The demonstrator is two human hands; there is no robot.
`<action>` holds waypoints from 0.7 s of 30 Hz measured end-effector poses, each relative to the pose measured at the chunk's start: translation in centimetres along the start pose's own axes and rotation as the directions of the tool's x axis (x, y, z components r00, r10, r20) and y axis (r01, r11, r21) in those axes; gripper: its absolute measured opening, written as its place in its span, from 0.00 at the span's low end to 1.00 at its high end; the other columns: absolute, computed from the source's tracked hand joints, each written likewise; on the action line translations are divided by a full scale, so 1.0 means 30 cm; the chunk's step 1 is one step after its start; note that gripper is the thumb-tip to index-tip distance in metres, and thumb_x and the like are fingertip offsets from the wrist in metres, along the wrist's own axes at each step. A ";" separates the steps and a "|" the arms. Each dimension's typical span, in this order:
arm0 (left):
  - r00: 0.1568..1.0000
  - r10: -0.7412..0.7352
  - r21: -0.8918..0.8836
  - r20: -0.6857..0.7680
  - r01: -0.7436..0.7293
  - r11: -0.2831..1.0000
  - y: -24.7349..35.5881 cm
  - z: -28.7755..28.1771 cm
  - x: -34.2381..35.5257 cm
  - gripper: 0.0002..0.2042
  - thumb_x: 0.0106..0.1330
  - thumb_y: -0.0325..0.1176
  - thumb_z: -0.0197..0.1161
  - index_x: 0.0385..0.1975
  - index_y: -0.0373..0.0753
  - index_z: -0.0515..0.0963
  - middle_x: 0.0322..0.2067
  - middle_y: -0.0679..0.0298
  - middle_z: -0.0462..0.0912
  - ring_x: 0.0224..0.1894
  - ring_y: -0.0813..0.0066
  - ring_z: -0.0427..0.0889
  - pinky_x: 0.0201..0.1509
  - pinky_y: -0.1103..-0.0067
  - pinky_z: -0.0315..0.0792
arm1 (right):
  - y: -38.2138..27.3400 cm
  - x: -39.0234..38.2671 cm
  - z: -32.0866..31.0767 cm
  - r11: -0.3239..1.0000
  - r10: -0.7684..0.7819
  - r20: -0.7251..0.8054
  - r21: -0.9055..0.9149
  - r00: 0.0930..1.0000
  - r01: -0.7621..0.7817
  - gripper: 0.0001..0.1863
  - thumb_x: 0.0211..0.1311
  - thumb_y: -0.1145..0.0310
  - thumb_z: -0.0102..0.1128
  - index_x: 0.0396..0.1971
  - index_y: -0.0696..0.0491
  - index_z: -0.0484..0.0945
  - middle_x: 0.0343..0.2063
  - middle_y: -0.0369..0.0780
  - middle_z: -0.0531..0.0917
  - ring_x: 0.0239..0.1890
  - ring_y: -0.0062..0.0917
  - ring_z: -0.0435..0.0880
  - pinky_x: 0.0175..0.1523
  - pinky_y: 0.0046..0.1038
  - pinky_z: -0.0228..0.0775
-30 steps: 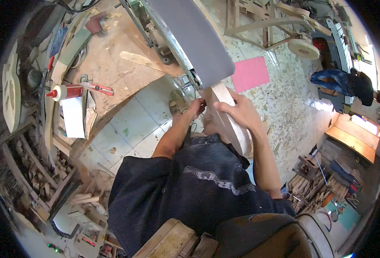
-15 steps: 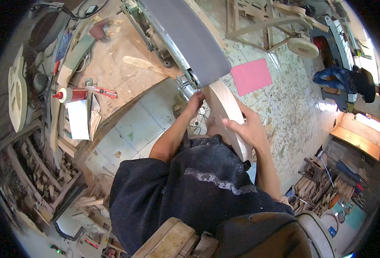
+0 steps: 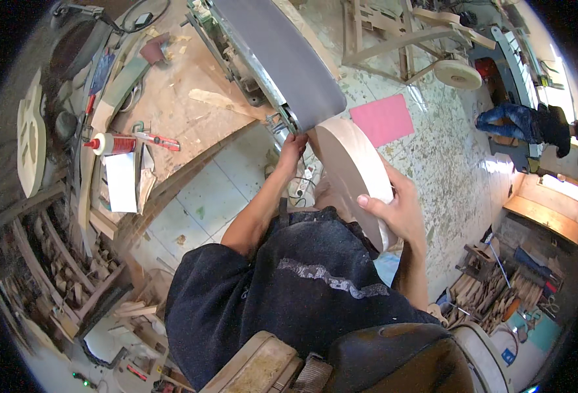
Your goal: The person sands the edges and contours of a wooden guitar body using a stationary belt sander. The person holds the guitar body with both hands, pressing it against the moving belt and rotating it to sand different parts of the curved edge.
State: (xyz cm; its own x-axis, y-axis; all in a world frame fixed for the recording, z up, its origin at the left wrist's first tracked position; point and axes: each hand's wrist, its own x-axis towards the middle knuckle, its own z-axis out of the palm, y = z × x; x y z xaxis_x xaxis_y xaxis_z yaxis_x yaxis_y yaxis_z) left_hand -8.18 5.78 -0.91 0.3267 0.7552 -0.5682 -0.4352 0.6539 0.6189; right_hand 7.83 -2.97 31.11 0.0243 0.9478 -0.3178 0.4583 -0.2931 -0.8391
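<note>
A thick, curved piece of pale wood (image 3: pixel 358 154) is held on edge between my hands, its far end at the rounded end of the belt sander (image 3: pixel 286 62). My right hand (image 3: pixel 399 208) grips the near right part, with the thumb on the flat face and the fingers around the outer edge. My left hand (image 3: pixel 293 149) is closed at the far left end of the wood, right beside the sander's roller; its fingertips are partly hidden. The sander's grey belt slopes away toward the upper left.
Left of the sander, a wooden workbench (image 3: pixel 184 118) carries a glue bottle (image 3: pixel 111 144), a red utility knife (image 3: pixel 158 141) and a white sheet (image 3: pixel 121 182). A pink mat (image 3: pixel 382 121) lies on the dusty floor. Another person (image 3: pixel 531 124) is at the far right.
The curved wood has swung to the right and tilted, showing more of its flat face. My right hand moved right with it; my left hand shifted slightly left beside the sander.
</note>
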 end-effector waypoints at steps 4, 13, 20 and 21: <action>0.998 -0.001 -0.074 0.070 0.006 0.997 -0.012 0.002 0.010 0.08 0.69 0.33 0.56 0.44 0.40 0.72 0.25 0.77 0.65 0.24 0.88 0.60 0.27 0.85 0.54 | -0.008 0.012 0.000 0.997 0.060 0.025 -0.053 0.998 -0.058 0.45 0.48 0.55 0.73 0.65 0.62 0.68 0.57 0.54 0.79 0.60 0.35 0.79 0.64 0.33 0.67; 0.977 -0.214 0.006 0.022 0.214 0.977 -0.139 -0.082 0.042 0.05 0.68 0.33 0.53 0.39 0.42 0.73 0.24 0.74 0.67 0.26 0.81 0.67 0.30 0.80 0.63 | 0.114 0.117 0.091 0.984 0.163 0.014 -0.075 0.986 -0.162 0.45 0.49 0.46 0.71 0.66 0.53 0.71 0.50 0.53 0.84 0.51 0.36 0.85 0.57 0.33 0.73; 0.973 -0.226 -0.141 -0.050 0.217 0.966 -0.229 -0.106 0.061 0.06 0.67 0.31 0.50 0.27 0.44 0.71 0.21 0.72 0.67 0.24 0.80 0.67 0.27 0.79 0.61 | 0.103 0.209 0.120 0.951 0.257 0.069 -0.196 0.964 -0.240 0.45 0.47 0.41 0.67 0.65 0.49 0.73 0.47 0.55 0.84 0.49 0.41 0.86 0.55 0.35 0.74; 0.962 -0.271 -0.115 -0.037 0.265 0.957 -0.233 -0.117 0.066 0.06 0.67 0.31 0.50 0.27 0.43 0.72 0.21 0.72 0.68 0.24 0.80 0.66 0.27 0.79 0.61 | 0.105 0.224 0.125 0.951 0.259 0.067 -0.193 0.963 -0.242 0.45 0.47 0.41 0.67 0.65 0.49 0.73 0.47 0.55 0.84 0.49 0.41 0.86 0.55 0.35 0.74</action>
State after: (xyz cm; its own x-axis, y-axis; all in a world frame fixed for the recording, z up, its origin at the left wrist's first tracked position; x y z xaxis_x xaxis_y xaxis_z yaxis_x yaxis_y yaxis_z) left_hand -7.43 2.55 -8.24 0.4008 0.5479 -0.7343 -0.4262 0.8210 0.3799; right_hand 6.10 2.02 24.67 0.0828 0.8288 -0.5533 0.6013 -0.4843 -0.6355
